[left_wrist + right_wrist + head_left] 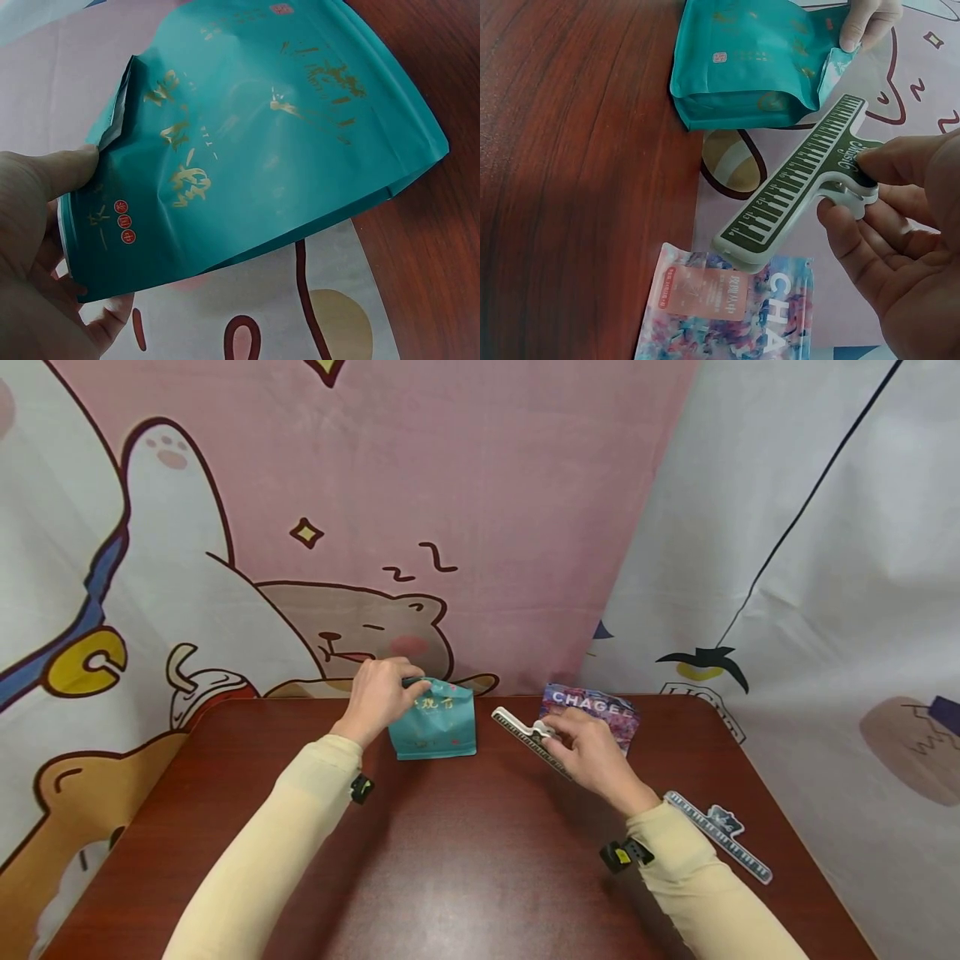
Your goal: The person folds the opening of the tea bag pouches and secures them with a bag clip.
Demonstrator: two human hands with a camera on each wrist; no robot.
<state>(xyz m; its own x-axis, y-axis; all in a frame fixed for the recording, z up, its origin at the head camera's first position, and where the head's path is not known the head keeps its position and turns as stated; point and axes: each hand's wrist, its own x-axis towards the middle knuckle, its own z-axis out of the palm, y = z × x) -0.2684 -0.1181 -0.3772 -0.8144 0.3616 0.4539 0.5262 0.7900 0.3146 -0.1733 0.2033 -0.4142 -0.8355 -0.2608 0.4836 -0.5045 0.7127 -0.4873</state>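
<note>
Teal bag (pixel 438 735) is standing near the far edge of the brown table (pixel 450 868), just in front of the printed cloth (pixel 525 527), and a person's left hand (pixel 381 693) is holding it by the top. The left hand's fingers are forming a pinch: the thumb is pressing on the front face beside a folded-over corner, while the other fingers are curling behind the bag, partly hidden in the left wrist view. The bag's top edge is bending under that grip, and gold characters and round red marks are showing on its front.

The right hand (pixel 588 747) is pinching a green-and-white clip (pixel 517 729) patterned with piano keys. Its thumb is lying on the handle lettered "Music", and a finger is pressing up against the white lever underneath, leaving only a small gap that the handle is filling; whether the clip's mouth is parting, I cannot tell. The remaining fingers are curling loosely below. The clip's long bar is slanting between the teal bag and a colourful pouch (pixel 611 714), apart from the teal bag.

That pouch, showing white letters beginning CHA, is sitting to the right of the teal bag, partly covered by the right hand in the head view. A second clip (pixel 720 837), bearing piano keys, is lying on the table beside the right sleeve (pixel 697 877).
</note>
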